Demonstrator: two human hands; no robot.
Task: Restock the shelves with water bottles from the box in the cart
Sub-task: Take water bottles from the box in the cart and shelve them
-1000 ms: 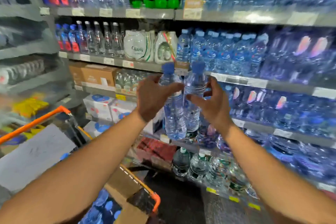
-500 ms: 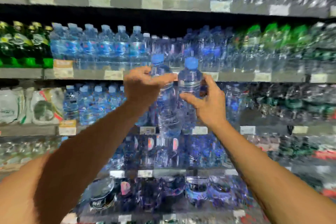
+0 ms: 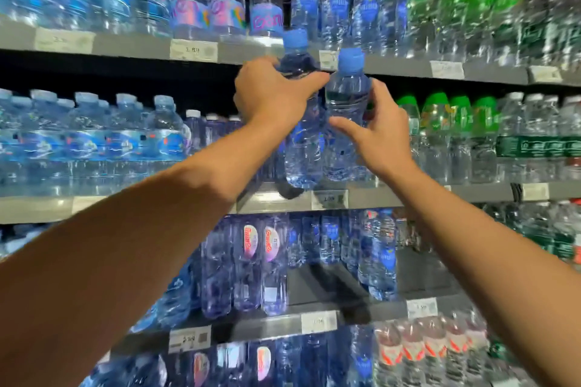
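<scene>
head view looks up at the shelves, and i go from left to right. on the far left the middle shelf (image 3: 125,201) carries shrink-wrapped packs of bottles (image 3: 94,141), too many and too blurred for me to count. the left hand (image 3: 270,97) has its fingers and thumb curled around the shoulder of the left bottle (image 3: 301,141), just under its blue cap. i think this high grip keeps the bottle hanging upright, so the base can go first onto the shelf. just beside it, touching or almost touching, is the right bottle (image 3: 345,122). the right hand (image 3: 380,138) holds it lower, with the thumb stretched across the front and the fingers wrapped behind the body, which probably steadies it while it is pushed in. so there are two hands and two bottles, one bottle in each hand. both bottles are in the air in front of the gap on the middle shelf, their bases near its front edge, not yet set down as far as i can judge. on the top shelf behind them i count four bottles of the same kind (image 3: 339,3) in the front row. further right stand green-capped bottles (image 3: 452,122), four on the middle shelf.
</scene>
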